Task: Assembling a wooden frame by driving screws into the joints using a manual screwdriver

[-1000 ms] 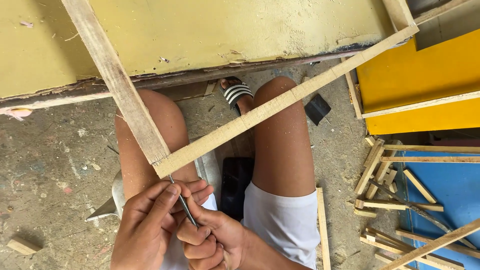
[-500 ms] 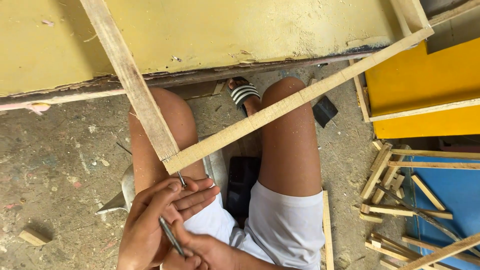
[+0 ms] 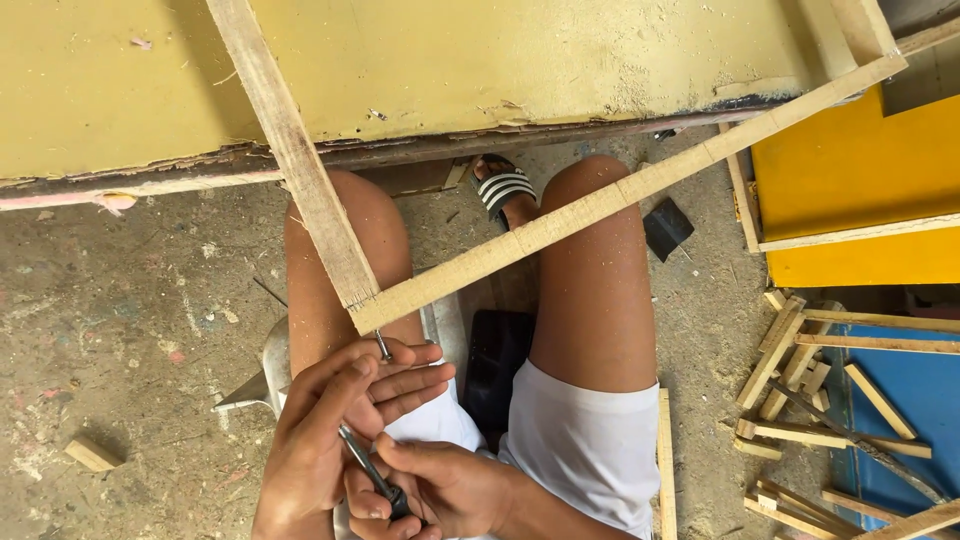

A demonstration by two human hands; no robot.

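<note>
1. Wooden frame corner (image 3: 362,300): two pale slats meet above the seated person's left knee, just beyond the hands.
2. Left hand (image 3: 335,430): fingers curled near a small metal nail (image 3: 382,346) just below the joint.
3. Right hand (image 3: 440,490): fingers closed around a thin metal tool (image 3: 368,468).
4. Slat offcuts (image 3: 800,390) lie scattered on the floor, right.
</note>
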